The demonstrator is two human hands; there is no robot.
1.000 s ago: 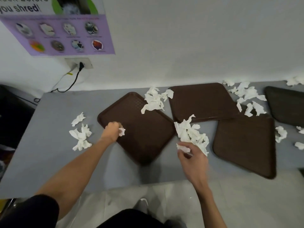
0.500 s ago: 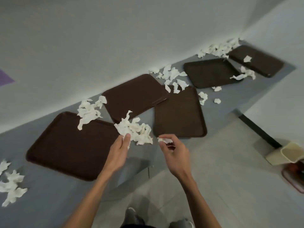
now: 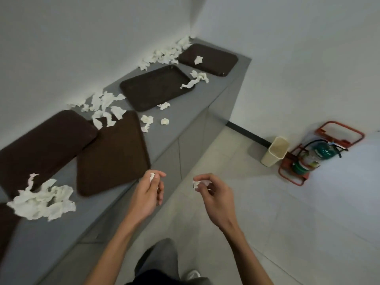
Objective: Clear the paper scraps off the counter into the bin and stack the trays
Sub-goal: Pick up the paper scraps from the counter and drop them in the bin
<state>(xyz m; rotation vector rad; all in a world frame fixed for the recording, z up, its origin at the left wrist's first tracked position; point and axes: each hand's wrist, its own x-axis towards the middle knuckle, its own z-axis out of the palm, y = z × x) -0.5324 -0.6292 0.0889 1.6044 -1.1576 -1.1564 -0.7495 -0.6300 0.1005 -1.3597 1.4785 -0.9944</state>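
Paper scraps (image 3: pixel 41 200) litter the counter (image 3: pixel 185 112) among the brown trays (image 3: pixel 112 153). Off the counter's front edge, your left hand (image 3: pixel 147 194) and right hand (image 3: pixel 213 194) each pinch a small scrap (image 3: pixel 152 176) in curled fingers. The bin (image 3: pixel 274 151) stands well apart from the counter.

Back wall (image 3: pixel 72 38): plain pale grey, running along the table's far edge.
Side wall (image 3: pixel 308 48): the same pale grey; it meets the back wall in a vertical corner above the table's far right corner.
Table (image 3: pixel 181 116): a long grey built-in top, its front made of flat grey panels (image 3: pixel 189 138) with thin seams.
Floor (image 3: pixel 287 223): large pale tiles with faint grout lines.
Skirting (image 3: pixel 248 133): a dark strip at the foot of the side wall.
Fire extinguisher (image 3: pixel 320 153): green, held in a red metal stand (image 3: pixel 339 133) on the floor.
Light: soft and even, brighter at the right.
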